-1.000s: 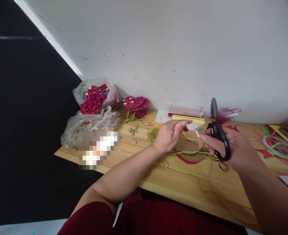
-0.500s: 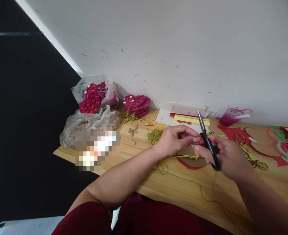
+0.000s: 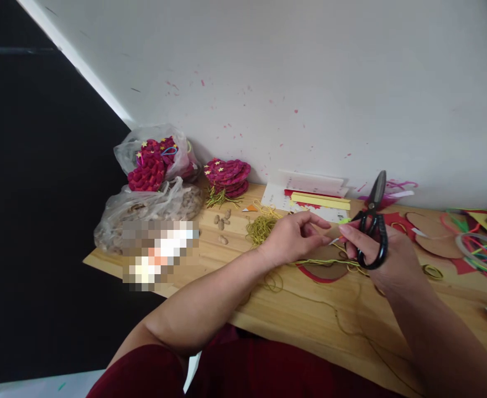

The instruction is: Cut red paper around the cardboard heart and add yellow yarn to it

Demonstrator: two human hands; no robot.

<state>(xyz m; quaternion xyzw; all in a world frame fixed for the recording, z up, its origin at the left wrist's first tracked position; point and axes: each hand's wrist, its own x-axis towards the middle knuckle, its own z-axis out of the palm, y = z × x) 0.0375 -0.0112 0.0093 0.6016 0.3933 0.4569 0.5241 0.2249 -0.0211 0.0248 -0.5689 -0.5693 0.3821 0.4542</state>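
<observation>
one left hand (image 3: pixel 293 237): above the wooden table (image 3: pixel 301 323), fingers curved, thumb and forefinger parted; i cannot tell whether the tips touch the white-and-orange scrap (image 3: pixel 335 241).
right hand (image 3: pixel 386 255): wrapped through the handles of the black-handled scissors (image 3: pixel 373 205), thumb and finger also pinching the scrap.
scissors: blades pointing up toward the wall (image 3: pixel 243 61), clear of the left hand.
scrap: in the narrow space between both sets of fingertips.
yarn: an olive heap (image 3: pixel 260 229) just beside the left wrist, yellow-green strands (image 3: pixel 321 262) running below the hands across a red-edged brown disc (image 3: pixel 325 273).
peanuts (image 3: pixel 222 221): a few loose ones, left of the heap.
starred magenta discs (image 3: pixel 226 176): stacked against the wall; more like them in a clear plastic bag (image 3: pixel 122 148) farther left.
yellow strips (image 3: pixel 321 201): on white printed sheets (image 3: pixel 309 179), behind the hands.
coloured cords (image 3: pixel 481 255): tangled, well right of the scissors.
</observation>
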